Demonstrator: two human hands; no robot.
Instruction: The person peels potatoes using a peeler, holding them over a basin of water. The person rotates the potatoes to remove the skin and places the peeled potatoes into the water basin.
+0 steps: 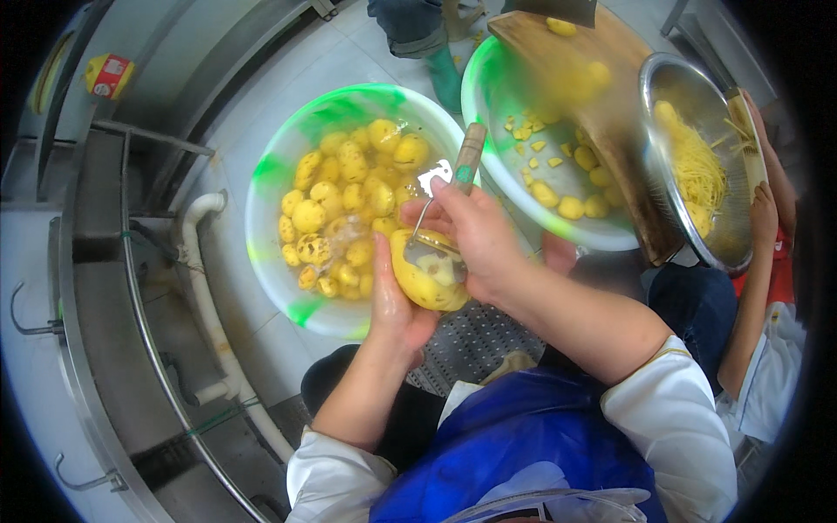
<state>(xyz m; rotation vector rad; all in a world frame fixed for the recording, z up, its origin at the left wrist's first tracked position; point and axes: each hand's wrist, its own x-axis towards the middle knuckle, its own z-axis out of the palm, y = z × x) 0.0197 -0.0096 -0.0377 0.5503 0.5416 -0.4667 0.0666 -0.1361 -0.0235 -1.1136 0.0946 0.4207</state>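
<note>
My left hand (399, 320) cups a large yellow potato (409, 281) from below and the left side. A vegetable peeler (469, 153) with a wooden handle is in my right hand (487, 238), its handle pointing up and away. The peeler's metal blade lies over the top of the potato, where a pale patch shows. Both hands are over the near right edge of a green and white plastic tub (258, 255). Inside it, several yellow potatoes (308, 216) sit in cloudy water, some with dark spots.
Right of the tub stands a second plastic tub (556, 238) with potato pieces and a wooden board (628, 46) across it. Another person's hands (764, 212) hold a grater (752, 140) at a metal colander (647, 72) of yellow shreds. A white pipe (212, 314) runs at left.
</note>
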